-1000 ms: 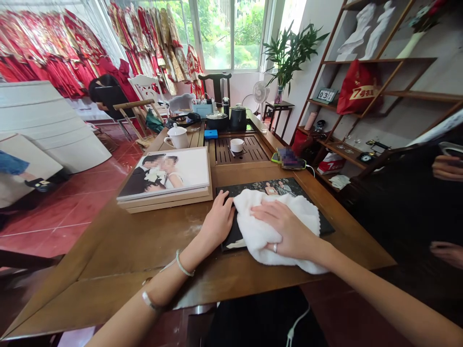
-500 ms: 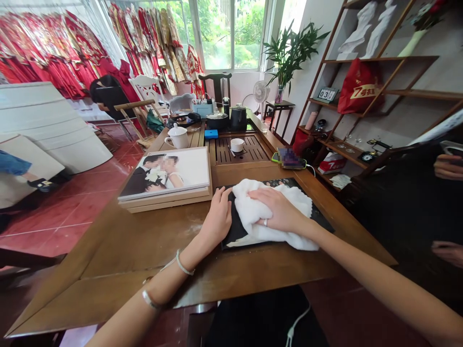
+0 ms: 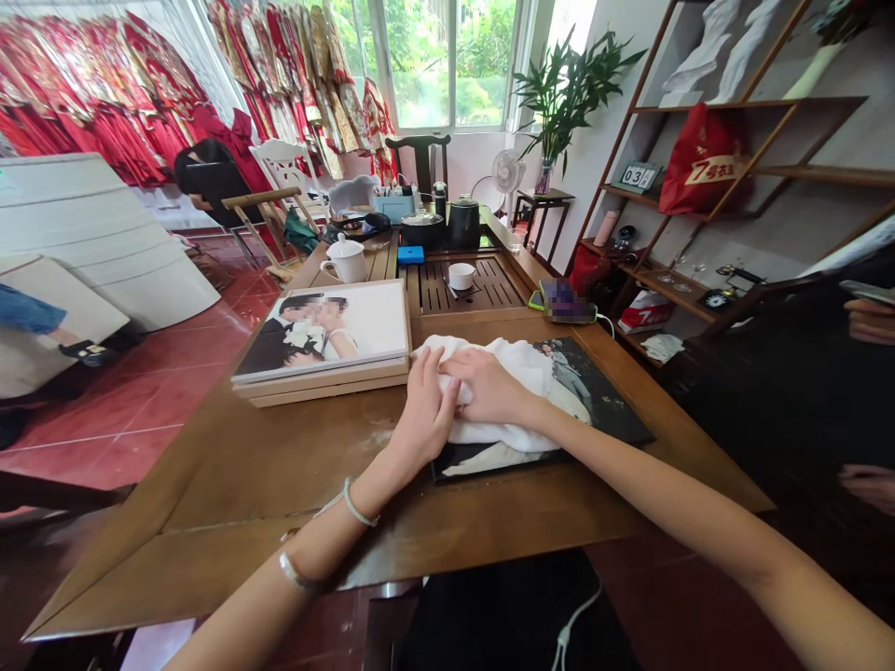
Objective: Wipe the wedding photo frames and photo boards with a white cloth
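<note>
A dark photo panel [image 3: 619, 410] lies flat on the wooden table, figures in pale clothing printed on it. Much of its left and middle is covered by a bunched white towel [image 3: 524, 368]. My right hand [image 3: 489, 387] grips the towel and presses it against the panel's left part. Beside it, my left hand [image 3: 425, 410] rests at the panel's left edge, fingers stretched out and touching the towel's edge. The two hands meet or nearly meet there. My right fingertips are partly hidden by the left hand and the towel.
Left of the hands is a stack of framed photos [image 3: 328, 340]. Behind are a lidded white mug [image 3: 345, 261], a slatted tea tray [image 3: 433, 294] with a white cup [image 3: 461, 276], and a phone [image 3: 563, 303] on a cable. At right, another person's hand [image 3: 871, 317] holds a phone.
My right hand has slid the towel leftward to my left hand, baring more of the panel's right side. My left hand stays at the left edge. The view has shifted slightly.
</note>
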Demonstrator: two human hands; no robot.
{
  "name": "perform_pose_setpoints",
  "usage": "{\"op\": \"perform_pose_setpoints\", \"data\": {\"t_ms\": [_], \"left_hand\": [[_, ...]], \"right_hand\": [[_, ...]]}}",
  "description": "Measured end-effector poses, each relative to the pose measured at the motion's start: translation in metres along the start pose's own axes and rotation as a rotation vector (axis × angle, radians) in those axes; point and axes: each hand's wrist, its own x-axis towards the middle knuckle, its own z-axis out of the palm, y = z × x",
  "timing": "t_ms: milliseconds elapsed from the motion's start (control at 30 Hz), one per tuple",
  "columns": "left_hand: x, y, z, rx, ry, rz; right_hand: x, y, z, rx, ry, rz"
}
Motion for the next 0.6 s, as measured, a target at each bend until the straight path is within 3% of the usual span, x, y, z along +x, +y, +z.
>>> {"op": "perform_pose_setpoints", "data": {"t_ms": [200, 400, 600], "left_hand": [[0.001, 0.005, -0.004, -0.050, -0.008, -0.008], [0.000, 0.006, -0.003, -0.095, 0.023, -0.071], [-0.004, -0.005, 0.009, 0.041, -0.056, -0.101]], "right_hand": [[-0.037, -0.024, 0.005, -0.008, 0.044, -0.023], [-0.085, -0.048, -0.002, 0.023, -0.014, -0.017], [-0.118, -0.041, -0.009, 0.060, 0.029, 0.006]]}}
